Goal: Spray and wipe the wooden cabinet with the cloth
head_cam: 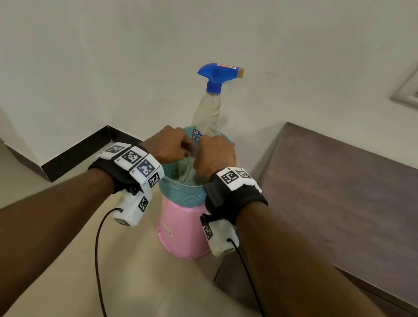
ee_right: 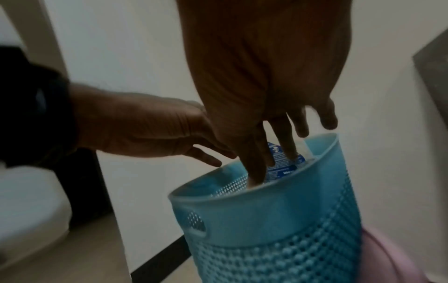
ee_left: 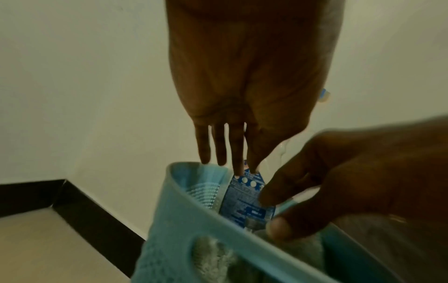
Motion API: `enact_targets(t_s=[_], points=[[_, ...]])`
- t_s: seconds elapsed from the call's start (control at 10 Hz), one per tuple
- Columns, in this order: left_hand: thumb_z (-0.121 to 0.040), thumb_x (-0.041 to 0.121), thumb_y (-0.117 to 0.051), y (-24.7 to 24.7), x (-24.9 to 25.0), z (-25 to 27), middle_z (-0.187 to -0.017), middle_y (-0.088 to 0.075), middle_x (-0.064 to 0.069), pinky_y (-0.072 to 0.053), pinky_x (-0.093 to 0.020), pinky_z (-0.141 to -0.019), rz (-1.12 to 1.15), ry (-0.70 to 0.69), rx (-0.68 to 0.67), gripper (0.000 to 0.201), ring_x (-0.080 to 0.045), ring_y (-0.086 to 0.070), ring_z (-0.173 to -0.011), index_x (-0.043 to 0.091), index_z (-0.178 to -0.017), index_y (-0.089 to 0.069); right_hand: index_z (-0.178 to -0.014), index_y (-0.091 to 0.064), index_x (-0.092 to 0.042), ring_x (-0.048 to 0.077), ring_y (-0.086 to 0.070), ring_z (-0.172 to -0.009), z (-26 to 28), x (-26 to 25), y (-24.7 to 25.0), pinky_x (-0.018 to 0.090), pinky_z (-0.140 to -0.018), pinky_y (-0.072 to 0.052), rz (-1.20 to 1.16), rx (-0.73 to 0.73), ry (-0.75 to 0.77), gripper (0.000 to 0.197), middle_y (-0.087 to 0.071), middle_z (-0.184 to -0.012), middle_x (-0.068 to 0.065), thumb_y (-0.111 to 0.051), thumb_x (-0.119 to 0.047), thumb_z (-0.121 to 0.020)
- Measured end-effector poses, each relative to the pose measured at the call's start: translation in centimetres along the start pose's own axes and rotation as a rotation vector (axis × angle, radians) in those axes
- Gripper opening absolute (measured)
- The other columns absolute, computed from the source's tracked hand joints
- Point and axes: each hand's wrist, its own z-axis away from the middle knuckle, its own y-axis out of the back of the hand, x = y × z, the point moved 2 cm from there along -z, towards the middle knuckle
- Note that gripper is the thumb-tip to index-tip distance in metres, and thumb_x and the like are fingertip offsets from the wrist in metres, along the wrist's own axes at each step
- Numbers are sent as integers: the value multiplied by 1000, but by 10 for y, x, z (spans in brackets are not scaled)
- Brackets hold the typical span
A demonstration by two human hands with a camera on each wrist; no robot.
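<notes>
Spray bottle (head_cam: 207,110): clear plastic body, blue trigger head, tan nozzle tip pointing right. Stands upright in a teal perforated basket (head_cam: 179,194), at the far side, neck and head well above the rim. Blue printed label on its lower body shows in both wrist views (ee_left: 244,201) (ee_right: 282,166).

Cloth (head_cam: 187,171): pale grey-green, fuzzy, bunched inside the same basket on the near side of the bottle; a patch shows through the basket's handle cut-out in the left wrist view (ee_left: 213,254).

Wooden cabinet (head_cam: 356,204): dark brown grain, flat top, set against the wall just right of the basket. Metal handle low on its front.
</notes>
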Motion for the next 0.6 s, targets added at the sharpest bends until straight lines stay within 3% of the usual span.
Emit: enact_targets(t_s=[0.1, 0.2, 0.3, 0.4, 0.5, 0.6], points=[[-95, 13, -59, -21, 0, 7, -118, -73, -9, -40, -21, -78, -229, 67, -295, 26, -14, -58, -90, 16, -116, -74, -110, -63, -9, 31, -63, -108, 5, 1, -11, 36, -85, -49, -35, -173, 53, 28, -66, -113, 12, -58, -27, -89], [-95, 27, -60, -27, 3, 14, -119, -71, -14, -51, -31, -87, -307, 145, -284, 21, -27, -65, -100, 14, -107, -72, -107, -63, -9, 31, -62, -109, 14, -1, -4, 37, -87, -49, -44, -194, 63, 24, -66, -114, 11, -58, -22, -88], [-97, 23, -57, -9, 19, 19, -115, -72, -18, -45, -30, -83, -232, 101, -167, 23, -31, -65, -104, 6, -105, -72, -118, -57, -7, 33, -59, -112, 27, 0, 23, 40, -92, -47, -91, -116, 37, 30, -60, -121, 14, -56, -22, -92], [-99, 22, -56, 10, 52, 34, -113, -71, -15, -39, -26, -80, -176, 63, -144, 28, -30, -64, -107, 1, -111, -70, -115, -60, -8, 35, -60, -107, 51, 9, 58, 43, -96, -47, -174, -17, 11, 27, -62, -117, 15, -55, -20, -91], [-98, 24, -58, 23, 98, 57, -113, -72, -7, -39, -25, -83, -130, -28, -117, 28, -26, -63, -108, 4, -112, -72, -104, -70, -13, 33, -64, -96, 91, 35, 89, 43, -92, -50, -206, 119, -23, 23, -70, -105, 12, -56, -23, -89], [-97, 31, -62, 24, 135, 68, -121, -73, -6, -44, -27, -90, -104, -79, -127, 31, -20, -64, -108, 10, -117, -73, -94, -74, -15, 28, -67, -91, 125, 74, 105, 38, -83, -55, -219, 156, -77, 20, -74, -100, 8, -60, -28, -89]])
